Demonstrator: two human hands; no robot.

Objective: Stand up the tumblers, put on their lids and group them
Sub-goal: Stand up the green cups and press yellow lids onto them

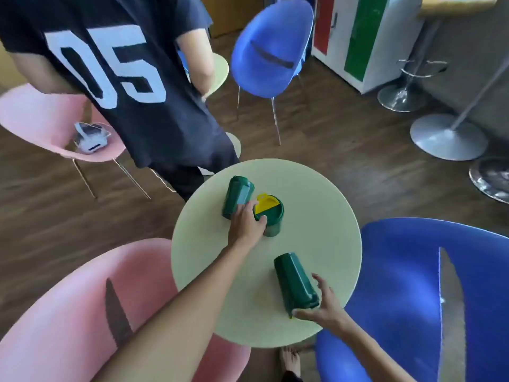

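Green tumblers, 3 on a round pale-green table (pixel 316 205). Tumbler no. 1 (pixel 237 196) lies on its side at far left of the tabletop, base pointing away, mouth end toward the wearer and hidden behind the left hand. Tumbler no. 2 (pixel 271 219) stands upright just right of it, w/ a green lid and yellow flip tab (pixel 265 204) on top; the two look touching or nearly so, can't tell which. Tumbler no. 3 (pixel 296 283) lies on its side at near right of the table, base toward the far side, rim end nearest the wearer.

Left hand (pixel 246 223): arm stretched across from near left, fingers curled, resting across the lower end of no. 1 w/ thumb against the side of no. 2 under the lid. Whether it truly grips either one, can't tell; palm faces down, fingertips partly hidden.

Right hand (pixel 325 303): spread wide, fingers fanned around the rim end of no. 3, thumb at the near-left edge of the rim, other fingers at its right side. Touching the rim, not closed round it.

Surroundings: pink chair (pixel 68 312) near left, blue chair (pixel 413 299) near right, another pink chair (pixel 41 119) far left, another blue chair (pixel 272 45) far centre. Second person in a dark shirt w/ "05" (pixel 110 64) stands just beyond the table at far left. Wood-look floor (pixel 344 139); chrome stool bases (pixel 447 136) far right.
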